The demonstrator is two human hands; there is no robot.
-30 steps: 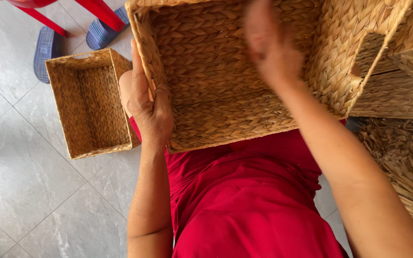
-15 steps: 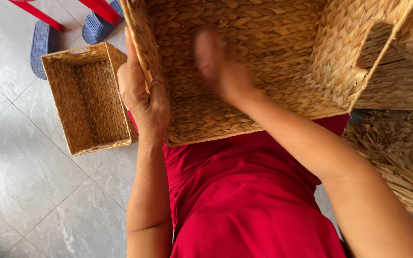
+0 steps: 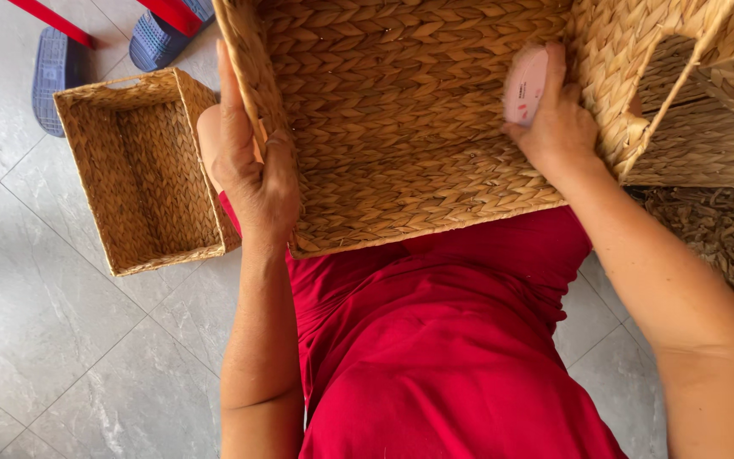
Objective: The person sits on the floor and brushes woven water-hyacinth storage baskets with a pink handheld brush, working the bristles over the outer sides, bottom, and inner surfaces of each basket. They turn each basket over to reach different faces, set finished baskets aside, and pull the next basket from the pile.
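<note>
There is one view, from the camera on my head. It looks almost straight down my front, so my red dress (image 3: 452, 357) fills 6 o'clock. It sits close: my left hand (image 3: 252, 174) at 10 o'clock and my right hand (image 3: 554, 127) at 2 o'clock are cropped at the forearms. The big woven basket (image 3: 401, 127) runs off at 12 o'clock; the floor (image 3: 61, 357) shows at 8 o'clock.

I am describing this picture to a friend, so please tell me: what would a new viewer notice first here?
First, the large woven basket at top centre, resting against the red-clothed lap. The left hand grips its left wall, while the right hand holds a small pink object inside it. A smaller woven basket sits on the grey tiled floor at left.
</note>
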